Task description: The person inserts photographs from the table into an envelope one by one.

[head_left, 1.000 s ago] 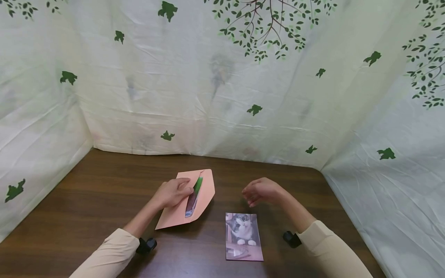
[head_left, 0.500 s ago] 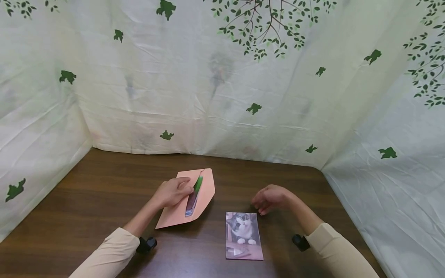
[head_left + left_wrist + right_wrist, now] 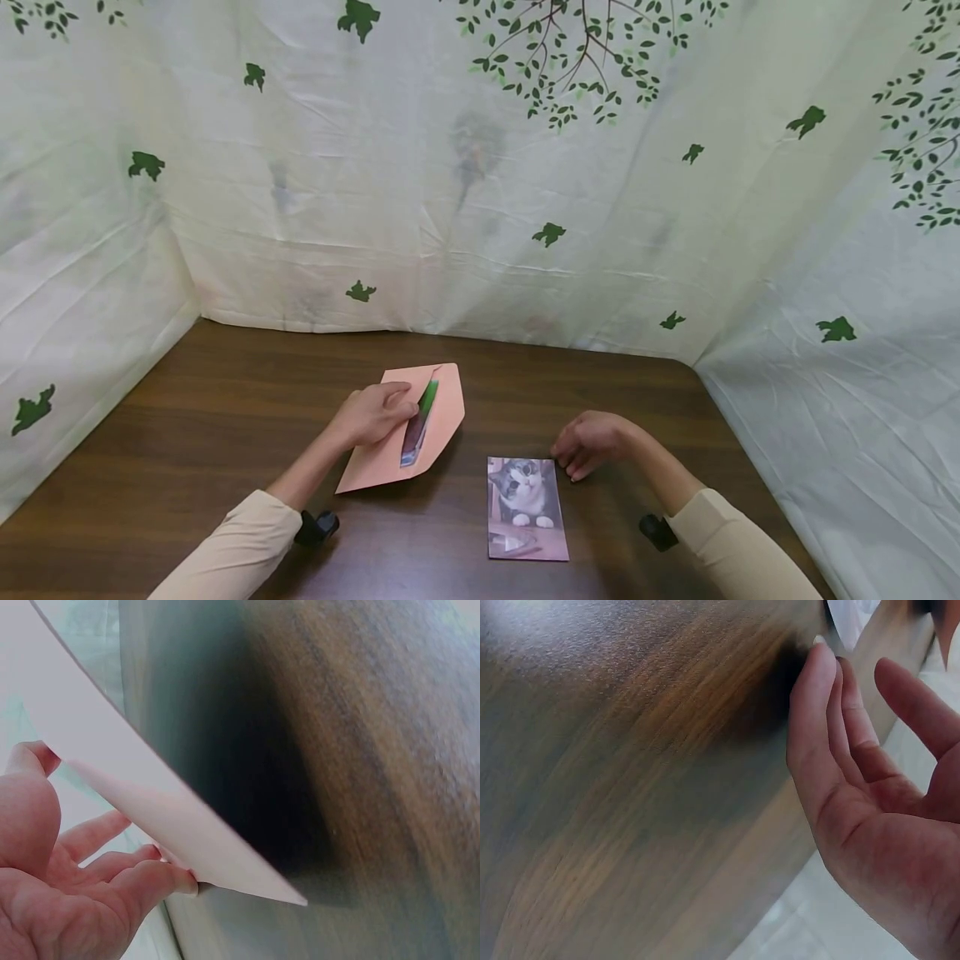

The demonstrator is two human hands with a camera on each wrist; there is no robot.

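My left hand [image 3: 375,417] grips a peach-coloured envelope [image 3: 448,398], tilted above the table. Through the envelope's gaping opening shows a picture card [image 3: 415,435] with green and dark parts. In the left wrist view, the fingers are on the edge of the envelope [image 3: 165,799]. A photo print of a grey and white cat [image 3: 527,521] lies flat on the table, right of the envelope. My right hand [image 3: 592,442] is at the photo's upper right corner, its fingers bent downward. The right wrist view shows that hand's thumb [image 3: 911,701] apart from the fingers, nothing between them.
The dark brown wooden table [image 3: 262,375] ends at a white curtain [image 3: 420,208] with leaf prints, which closes off the back and both sides. A black wrist device [image 3: 317,528] is on the left wrist, and another [image 3: 658,532] on the right.
My right hand has moved right and toward me, from above the photo to its upper right corner. The left hand, the envelope and the photo have stayed in place.
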